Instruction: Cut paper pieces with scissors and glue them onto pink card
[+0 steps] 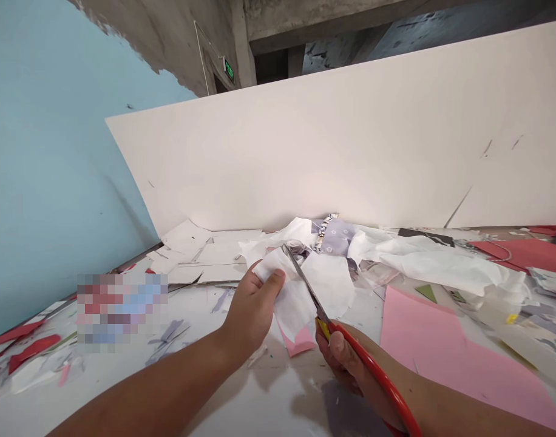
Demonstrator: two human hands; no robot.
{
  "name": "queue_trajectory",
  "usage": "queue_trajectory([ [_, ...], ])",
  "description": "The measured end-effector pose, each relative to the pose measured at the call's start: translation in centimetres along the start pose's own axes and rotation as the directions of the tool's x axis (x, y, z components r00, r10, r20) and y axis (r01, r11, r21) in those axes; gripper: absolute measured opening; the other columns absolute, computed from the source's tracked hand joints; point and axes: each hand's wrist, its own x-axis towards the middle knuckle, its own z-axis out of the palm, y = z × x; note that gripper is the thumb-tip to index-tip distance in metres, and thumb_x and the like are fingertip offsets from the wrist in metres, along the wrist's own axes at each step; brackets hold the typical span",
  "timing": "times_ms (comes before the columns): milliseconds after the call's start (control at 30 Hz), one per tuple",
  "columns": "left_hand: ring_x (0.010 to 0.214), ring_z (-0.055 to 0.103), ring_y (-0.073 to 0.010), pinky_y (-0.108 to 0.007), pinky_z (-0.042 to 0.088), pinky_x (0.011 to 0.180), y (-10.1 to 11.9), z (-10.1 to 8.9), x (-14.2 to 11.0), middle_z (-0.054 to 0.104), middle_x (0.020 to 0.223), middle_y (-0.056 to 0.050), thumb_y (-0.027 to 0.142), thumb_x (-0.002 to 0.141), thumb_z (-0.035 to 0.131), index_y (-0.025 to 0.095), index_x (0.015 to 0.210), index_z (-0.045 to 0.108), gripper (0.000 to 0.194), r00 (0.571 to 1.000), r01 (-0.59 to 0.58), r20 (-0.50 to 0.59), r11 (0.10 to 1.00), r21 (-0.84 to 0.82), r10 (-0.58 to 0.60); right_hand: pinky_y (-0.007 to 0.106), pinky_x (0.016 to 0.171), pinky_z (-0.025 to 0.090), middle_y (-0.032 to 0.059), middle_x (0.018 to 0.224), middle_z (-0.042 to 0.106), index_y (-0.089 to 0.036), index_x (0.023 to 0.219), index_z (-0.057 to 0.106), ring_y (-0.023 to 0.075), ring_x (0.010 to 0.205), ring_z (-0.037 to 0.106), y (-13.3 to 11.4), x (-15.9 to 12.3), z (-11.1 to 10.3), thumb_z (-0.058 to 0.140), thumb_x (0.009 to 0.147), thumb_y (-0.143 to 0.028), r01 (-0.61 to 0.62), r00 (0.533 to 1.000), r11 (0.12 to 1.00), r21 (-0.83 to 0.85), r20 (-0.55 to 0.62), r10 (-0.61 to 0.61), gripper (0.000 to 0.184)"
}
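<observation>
My left hand [255, 300] pinches a piece of white paper [289, 297], thumb on top, above the middle of the table. In my right hand [346, 358] are scissors [373, 370] with red handles and a yellow part near the pivot. Their blades [305, 279] point up and to the left, along the right side of the held paper. Whether the blades are apart or together I cannot make out. Another white sheet [330, 285] lies just behind the blades. A pink scrap [300, 341] shows beneath the held paper.
A large pink sheet [423, 340] lies at right, with red paper [528, 255] farther back. Crumpled white sheets [442, 261] and lilac patterned fabric or paper [339, 235] sit before the upright white board [328, 145]. Flattened white cardboard [209, 255] and red scraps [34, 352] are at left.
</observation>
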Motion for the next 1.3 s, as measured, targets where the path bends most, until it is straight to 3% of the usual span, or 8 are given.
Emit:
queue_trajectory([
  [133, 0.072, 0.062, -0.0182, -0.023, 0.046, 0.057, -0.02, -0.07, -0.08, 0.068, 0.078, -0.003, 0.038, 0.075, 0.059, 0.020, 0.107, 0.057, 0.038, 1.000, 0.014, -0.003, 1.000, 0.010, -0.014, 0.026, 0.050, 0.028, -0.0036, 0.053, 0.036, -0.021, 0.064, 0.046, 0.0118, 0.048, 0.028, 0.46, 0.23, 0.12, 0.030, 0.078, -0.067, -0.043, 0.997, 0.996, -0.078, 0.064, 0.048, 0.051],
  [233, 0.071, 0.062, -0.0175, -0.023, 0.046, 0.058, 0.02, -0.11, -0.08, 0.067, 0.080, -0.003, 0.038, 0.074, 0.060, 0.020, 0.108, 0.057, 0.038, 1.000, 0.023, 0.003, 1.000, -0.005, -0.023, 0.026, 0.049, 0.025, -0.0052, 0.051, 0.031, -0.021, 0.060, 0.038, 0.0108, 0.047, 0.025, 0.83, 0.41, 0.24, 0.026, 0.079, -0.068, -0.045, 0.997, 0.990, -0.132, 0.056, 0.053, 0.052],
  [1300, 0.068, 0.061, -0.0175, -0.024, 0.045, 0.055, -0.05, -0.25, 0.13, 0.066, 0.078, -0.005, 0.041, 0.073, 0.060, 0.016, 0.106, 0.059, 0.041, 0.999, 0.021, -0.040, 0.997, 0.071, -0.018, 0.026, 0.048, 0.020, -0.0064, 0.052, 0.027, -0.021, 0.060, 0.028, 0.0095, 0.048, 0.023, 0.59, 0.89, 0.35, 0.023, 0.073, -0.075, -0.139, 0.988, 0.965, -0.221, 0.031, 0.149, 0.056],
])
